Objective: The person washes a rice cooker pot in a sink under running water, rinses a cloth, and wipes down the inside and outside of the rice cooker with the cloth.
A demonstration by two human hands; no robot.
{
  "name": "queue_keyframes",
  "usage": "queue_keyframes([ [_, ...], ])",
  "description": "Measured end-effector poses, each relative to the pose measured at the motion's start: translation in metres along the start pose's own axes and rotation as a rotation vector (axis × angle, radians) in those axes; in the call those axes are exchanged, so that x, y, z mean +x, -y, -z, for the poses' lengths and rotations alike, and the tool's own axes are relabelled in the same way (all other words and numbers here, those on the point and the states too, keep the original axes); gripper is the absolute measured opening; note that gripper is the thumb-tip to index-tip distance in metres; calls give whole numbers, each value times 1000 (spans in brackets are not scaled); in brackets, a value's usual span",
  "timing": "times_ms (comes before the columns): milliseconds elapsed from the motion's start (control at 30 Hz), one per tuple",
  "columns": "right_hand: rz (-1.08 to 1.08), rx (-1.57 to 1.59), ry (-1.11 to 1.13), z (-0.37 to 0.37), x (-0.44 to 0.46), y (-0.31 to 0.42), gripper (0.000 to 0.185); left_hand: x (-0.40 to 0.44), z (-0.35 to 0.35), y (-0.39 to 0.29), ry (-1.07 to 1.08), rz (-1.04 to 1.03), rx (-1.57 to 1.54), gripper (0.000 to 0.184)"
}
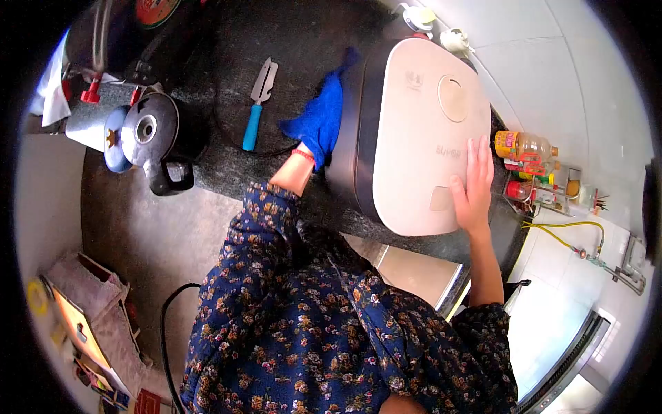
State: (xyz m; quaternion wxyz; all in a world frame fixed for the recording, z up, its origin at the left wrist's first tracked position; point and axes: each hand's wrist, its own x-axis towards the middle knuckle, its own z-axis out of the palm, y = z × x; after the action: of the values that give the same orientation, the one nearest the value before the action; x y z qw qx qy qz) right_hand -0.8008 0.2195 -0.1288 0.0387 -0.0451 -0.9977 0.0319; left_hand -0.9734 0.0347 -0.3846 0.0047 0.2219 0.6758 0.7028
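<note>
A rice cooker (420, 148) with a pale, glossy lid and dark sides stands on the dark counter. My right hand (474, 183) lies on the lid near its right edge, fingers stretched out and holding nothing. On the cooker's left side, my left hand holds a bright blue cloth (321, 121) against the dark wall. The cloth covers that hand, so its fingers are hidden; only the wrist (295, 169) with a red bracelet shows. Left of the cloth lies a peeling knife (258, 103) with a turquoise handle.
A dark kettle or pot (155, 131) with a black handle stands at the counter's left edge, beside a blue-lidded container (116, 138). A gas stove with a red knob (90, 91) is at upper left. Bottles (527, 146) and a wire rack line the tiled wall at right.
</note>
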Motion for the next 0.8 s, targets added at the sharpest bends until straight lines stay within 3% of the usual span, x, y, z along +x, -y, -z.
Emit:
queue_keyframes([
  [467, 86, -18, -33, -8, 7, -3, 63, -173, -54, -20, -233, 524, -125, 35],
  [633, 105, 9, -26, -6, 7, 2, 63, -164, -45, -18, -167, 503, -150, 34],
  [800, 94, -11, 8, -1, 6, 12, 66, -88, -11, -10, -69, 377, -167, 34],
])
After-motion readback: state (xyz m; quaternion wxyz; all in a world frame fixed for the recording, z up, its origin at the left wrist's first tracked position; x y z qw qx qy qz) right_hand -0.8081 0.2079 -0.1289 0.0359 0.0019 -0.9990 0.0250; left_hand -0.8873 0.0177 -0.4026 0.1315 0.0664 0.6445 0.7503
